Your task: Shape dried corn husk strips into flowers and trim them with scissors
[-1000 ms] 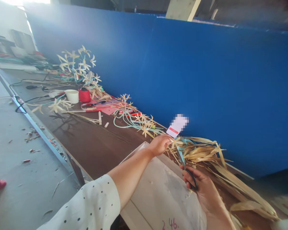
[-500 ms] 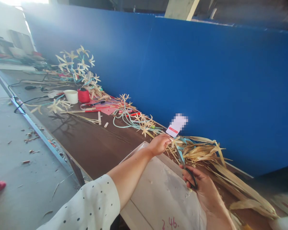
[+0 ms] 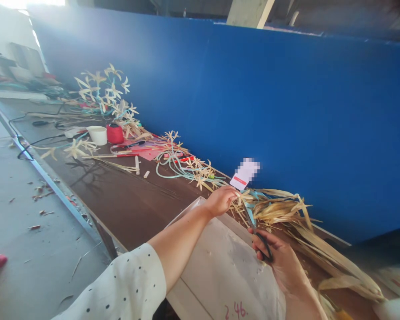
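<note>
My right hand (image 3: 282,258) grips black-handled scissors (image 3: 257,231), fingers through the loops, blades pointing up and away toward a heap of dried straw leaves (image 3: 286,211). My left hand (image 3: 222,200) is closed, pinching a thin straw piece with a bit of light-blue ribbon at the scissors' tip. Both hands work over a pale board (image 3: 226,266) lying on the dark brown bench (image 3: 126,200). My left arm wears a white sleeve with black dots.
Further along the bench lie finished straw flowers (image 3: 102,89), a red thread spool (image 3: 115,132), a white cup (image 3: 98,134), light-blue cord (image 3: 173,171) and cables. A blue wall panel (image 3: 253,98) runs behind. A white card (image 3: 244,174) leans against it. Grey floor with scraps lies left.
Almost nothing has changed; the view has drifted slightly left and both hands hold the same positions at the straw.
</note>
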Tool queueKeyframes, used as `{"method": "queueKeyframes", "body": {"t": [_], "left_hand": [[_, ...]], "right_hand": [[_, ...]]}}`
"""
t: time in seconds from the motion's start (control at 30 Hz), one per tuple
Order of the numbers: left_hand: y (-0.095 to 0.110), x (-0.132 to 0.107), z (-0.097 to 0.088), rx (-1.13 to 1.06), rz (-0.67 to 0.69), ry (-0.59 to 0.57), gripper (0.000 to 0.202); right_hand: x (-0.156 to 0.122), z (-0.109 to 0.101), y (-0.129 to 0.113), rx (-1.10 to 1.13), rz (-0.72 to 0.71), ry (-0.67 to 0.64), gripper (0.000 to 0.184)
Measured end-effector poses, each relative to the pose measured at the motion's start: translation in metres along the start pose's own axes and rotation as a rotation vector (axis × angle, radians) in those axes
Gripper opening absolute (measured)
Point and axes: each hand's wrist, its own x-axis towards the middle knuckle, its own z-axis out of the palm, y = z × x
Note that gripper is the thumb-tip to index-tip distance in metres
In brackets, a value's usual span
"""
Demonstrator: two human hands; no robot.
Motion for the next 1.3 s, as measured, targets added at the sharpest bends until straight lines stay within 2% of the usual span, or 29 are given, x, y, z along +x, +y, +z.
{"method": "queueKeyframes", "body": {"t": [0.4,0.67,1.03,1.3], "left_hand": [[-0.0007,0.0006,0.0005,-0.008,0.035,0.036,0.024],[0.0,-0.0003,-0.0018,0.025,0.034,0.002,0.029],[0.0,-0.0005,-0.0018,0.063,0.069,0.004,0.031],[0.0003,-0.0007,-0.0023,0.056,0.075,0.01,0.031]], "right_hand": [[-0.0011,0.0007,-0.0021,0.049,0.002,0.012,0.039],[-0.0016,0.0,-0.0016,0.066,0.022,-0.002,0.036],[-0.0008,0.0023,-0.0042,0.025,0.003,0.017,0.04],[0.0013,-0.0036,0.0026,0.033,0.012,0.011,0.04]]}}
